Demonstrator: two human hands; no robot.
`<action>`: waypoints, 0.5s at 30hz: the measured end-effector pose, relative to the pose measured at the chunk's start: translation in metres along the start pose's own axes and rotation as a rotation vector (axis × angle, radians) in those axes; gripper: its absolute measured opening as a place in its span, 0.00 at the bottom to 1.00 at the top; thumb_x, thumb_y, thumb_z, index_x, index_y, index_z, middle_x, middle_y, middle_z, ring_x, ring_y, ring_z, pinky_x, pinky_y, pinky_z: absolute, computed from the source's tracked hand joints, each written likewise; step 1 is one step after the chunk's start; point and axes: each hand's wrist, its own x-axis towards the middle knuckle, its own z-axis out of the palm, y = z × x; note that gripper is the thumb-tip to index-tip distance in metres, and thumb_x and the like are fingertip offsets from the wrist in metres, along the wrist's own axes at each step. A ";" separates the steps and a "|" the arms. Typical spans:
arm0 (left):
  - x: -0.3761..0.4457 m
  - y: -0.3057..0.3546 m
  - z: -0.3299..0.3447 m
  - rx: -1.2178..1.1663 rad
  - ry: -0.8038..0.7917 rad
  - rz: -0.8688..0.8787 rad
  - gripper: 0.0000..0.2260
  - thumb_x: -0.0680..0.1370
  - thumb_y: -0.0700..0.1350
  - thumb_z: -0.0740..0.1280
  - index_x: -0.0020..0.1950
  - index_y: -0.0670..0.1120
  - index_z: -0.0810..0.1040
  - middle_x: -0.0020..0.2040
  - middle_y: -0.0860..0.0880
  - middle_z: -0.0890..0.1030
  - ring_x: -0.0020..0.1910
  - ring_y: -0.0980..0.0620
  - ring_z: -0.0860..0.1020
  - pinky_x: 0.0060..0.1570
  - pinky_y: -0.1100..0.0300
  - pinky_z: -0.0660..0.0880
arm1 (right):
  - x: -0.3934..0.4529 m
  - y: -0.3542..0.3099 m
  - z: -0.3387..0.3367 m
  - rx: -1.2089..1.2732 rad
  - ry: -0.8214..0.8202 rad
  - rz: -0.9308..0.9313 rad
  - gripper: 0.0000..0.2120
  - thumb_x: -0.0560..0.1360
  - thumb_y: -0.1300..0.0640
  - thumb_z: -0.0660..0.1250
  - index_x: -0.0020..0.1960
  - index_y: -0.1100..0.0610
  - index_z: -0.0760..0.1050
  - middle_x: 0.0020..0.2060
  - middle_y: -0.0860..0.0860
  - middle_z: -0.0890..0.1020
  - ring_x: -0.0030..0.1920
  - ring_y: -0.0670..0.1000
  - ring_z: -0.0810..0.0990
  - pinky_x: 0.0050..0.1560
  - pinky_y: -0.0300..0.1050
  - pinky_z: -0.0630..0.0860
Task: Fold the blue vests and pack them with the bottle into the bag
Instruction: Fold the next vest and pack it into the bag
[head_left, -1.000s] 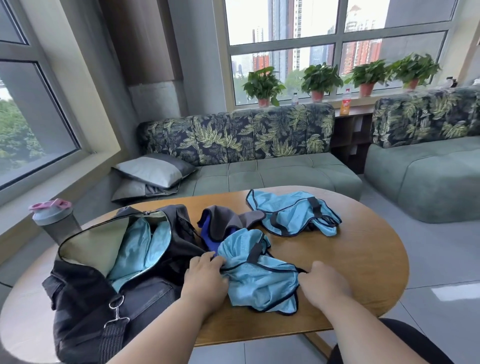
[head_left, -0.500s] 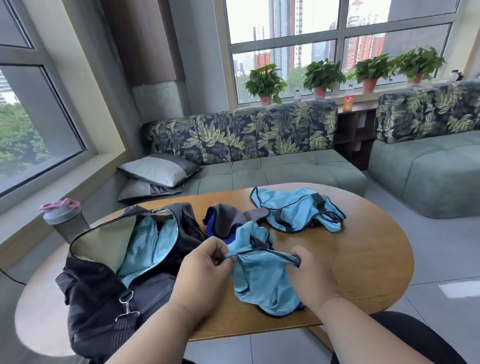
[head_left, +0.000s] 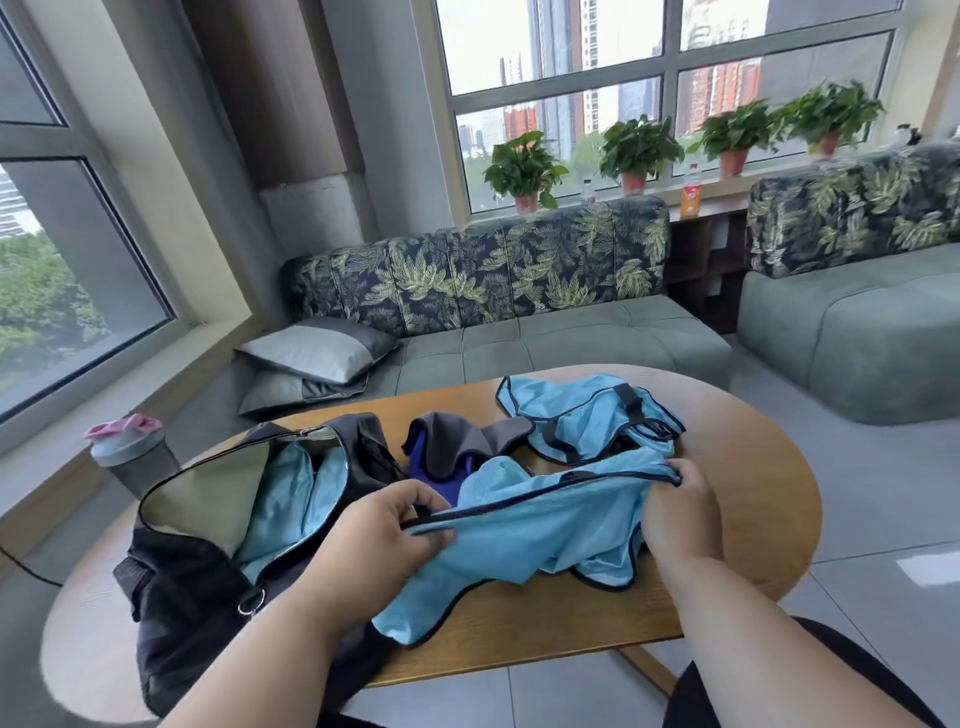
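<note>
Both hands, left (head_left: 379, 540) and right (head_left: 680, 512), grip one blue vest (head_left: 524, 540) beside the open bag (head_left: 208, 561); a second vest (head_left: 587, 421) lies beyond on the desk (head_left: 753, 499).

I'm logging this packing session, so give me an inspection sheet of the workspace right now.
Surface: oval wooden table.
Job's things: vest stretched between both hands; second vest crumpled behind it; open bag holds blue fabric; bottle beside it.
Clutter: grey and blue garment.
Grippers: left hand and right hand pinch the vest's hem.
Cables: dark cord, far left.
Surroundings: sofa, potted plants, windows.
</note>
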 end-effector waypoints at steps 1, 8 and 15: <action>0.001 -0.001 -0.001 0.031 0.059 -0.002 0.05 0.76 0.49 0.77 0.48 0.57 0.83 0.32 0.49 0.77 0.30 0.57 0.72 0.34 0.58 0.72 | 0.001 -0.001 0.000 0.017 -0.019 0.001 0.13 0.75 0.61 0.61 0.52 0.46 0.78 0.44 0.47 0.84 0.45 0.56 0.82 0.48 0.56 0.82; 0.005 -0.014 -0.012 0.095 0.350 -0.114 0.04 0.78 0.48 0.74 0.44 0.54 0.83 0.37 0.57 0.84 0.36 0.56 0.80 0.39 0.54 0.78 | 0.025 -0.002 -0.007 -0.008 0.052 -0.001 0.24 0.70 0.62 0.59 0.61 0.43 0.77 0.58 0.51 0.82 0.55 0.56 0.81 0.59 0.56 0.80; 0.008 -0.005 0.004 -0.094 0.255 -0.058 0.12 0.77 0.40 0.75 0.44 0.59 0.83 0.39 0.53 0.86 0.34 0.53 0.80 0.37 0.61 0.77 | -0.007 -0.012 0.011 -0.551 -0.403 -0.483 0.32 0.72 0.50 0.68 0.75 0.37 0.67 0.73 0.40 0.69 0.77 0.47 0.60 0.80 0.55 0.55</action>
